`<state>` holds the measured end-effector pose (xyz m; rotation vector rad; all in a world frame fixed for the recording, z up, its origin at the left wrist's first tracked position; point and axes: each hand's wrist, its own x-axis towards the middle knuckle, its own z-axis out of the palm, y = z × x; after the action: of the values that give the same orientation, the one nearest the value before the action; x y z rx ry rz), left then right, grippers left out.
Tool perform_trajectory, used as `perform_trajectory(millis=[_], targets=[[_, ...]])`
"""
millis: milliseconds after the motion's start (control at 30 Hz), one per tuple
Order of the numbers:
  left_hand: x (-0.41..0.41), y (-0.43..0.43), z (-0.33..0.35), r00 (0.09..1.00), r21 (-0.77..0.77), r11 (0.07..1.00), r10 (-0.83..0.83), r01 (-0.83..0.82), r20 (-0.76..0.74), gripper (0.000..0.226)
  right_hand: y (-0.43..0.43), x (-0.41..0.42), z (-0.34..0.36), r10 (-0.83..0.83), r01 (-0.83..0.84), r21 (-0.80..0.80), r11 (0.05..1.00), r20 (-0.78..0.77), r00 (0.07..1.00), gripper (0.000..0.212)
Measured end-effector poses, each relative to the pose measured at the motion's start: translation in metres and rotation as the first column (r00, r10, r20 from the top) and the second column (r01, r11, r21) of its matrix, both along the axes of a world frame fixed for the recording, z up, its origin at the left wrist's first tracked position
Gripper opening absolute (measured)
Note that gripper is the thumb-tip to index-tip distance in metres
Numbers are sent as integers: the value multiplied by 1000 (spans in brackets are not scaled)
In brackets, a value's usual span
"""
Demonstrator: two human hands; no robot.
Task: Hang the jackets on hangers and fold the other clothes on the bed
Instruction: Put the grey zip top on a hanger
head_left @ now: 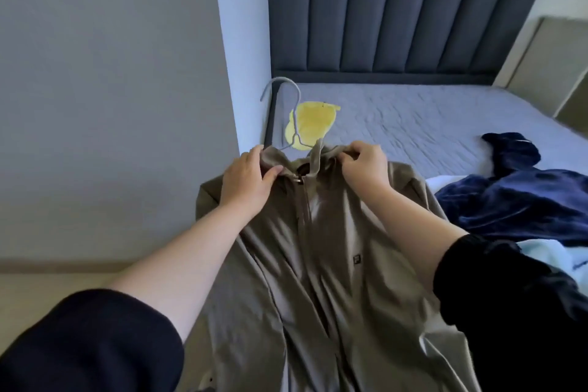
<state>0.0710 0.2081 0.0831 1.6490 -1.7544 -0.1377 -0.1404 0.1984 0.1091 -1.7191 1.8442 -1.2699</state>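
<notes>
1. Jacket [321, 264], olive-grey and zipped up, lies spread front-up on the near part of the bed [429, 118], its collar pointing toward the headboard [404, 16].
2. Left hand [246, 183] rests on the jacket's left shoulder beside the collar; its fingers [270, 173] are closed on a fold of the collar fabric.
3. Right hand [364, 167] is at the other side of the collar, fingers curled and pinching the cloth there.
4. Hanger [294, 114], thin and grey, sticks out of the jacket's neck opening between the two hands; its hook curves up and away toward the headboard, and its shoulders are hidden inside the jacket.
5. Yellow cloth [313, 124] lies flat on the bed just beyond the jacket's collar, partly behind the hanger's neck.
6. Navy garment [515, 191], velvety and crumpled, lies on the bed to the right of the jacket, with one part reaching toward the headboard.
7. Pale blue cloth [553, 251] shows at the right edge, beside the jacket's lower half and partly under the navy garment; what kind it is cannot be told.
8. Both forearms are bare, with dark sleeves [92, 347] pushed up near the elbows.
</notes>
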Motion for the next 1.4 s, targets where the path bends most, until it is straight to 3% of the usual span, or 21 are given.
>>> perform_trajectory(millis=[100, 333, 567, 700, 867, 933, 967, 1067, 1133, 1200, 1233, 1400], targets=[[25, 8, 54, 999, -26, 999, 40, -39, 22, 28, 7, 22, 45, 32, -31, -76, 997, 8, 999, 23], [96, 41, 202, 946, -250, 949, 247, -193, 207, 26, 25, 95, 172, 78, -73, -402, 913, -3, 997, 13], [149, 87, 293, 896, -401, 817, 445, -414, -18, 33, 49, 161, 270, 85, -105, -626, 772, -61, 994, 15], [174, 109, 337, 873, -438, 763, 469, -475, -130, 32, 65, 189, 331, 111, -162, -703, 692, -118, 987, 15], [204, 138, 416, 855, -587, 665, 509, -462, -95, 33, 79, 218, 376, 214, -121, -717, 686, 40, 976, 17], [215, 151, 434, 820, -548, 664, 569, -508, -71, 42, 83, 232, 381, 263, -124, -686, 717, 102, 959, 17], [221, 157, 438, 812, -484, 708, 584, -515, -9, 46, 84, 239, 380, 285, -136, -662, 738, 123, 950, 17], [244, 181, 438, 873, -99, 899, 437, -426, 218, 47, 87, 260, 363, 341, -178, -580, 795, 185, 922, 14], [259, 199, 433, 947, 119, 941, 308, -317, 89, 42, 88, 275, 344, 383, -213, -550, 808, 215, 898, 11], [275, 208, 425, 965, 130, 970, 221, -203, -141, 24, 91, 290, 330, 445, -258, -531, 807, 260, 857, 9], [282, 212, 419, 963, 108, 976, 207, -190, -175, 16, 93, 297, 324, 480, -286, -525, 802, 281, 831, 8], [303, 224, 389, 900, 9, 921, 378, -389, 216, 19, 98, 327, 296, 626, -462, -473, 750, 282, 727, 3]])
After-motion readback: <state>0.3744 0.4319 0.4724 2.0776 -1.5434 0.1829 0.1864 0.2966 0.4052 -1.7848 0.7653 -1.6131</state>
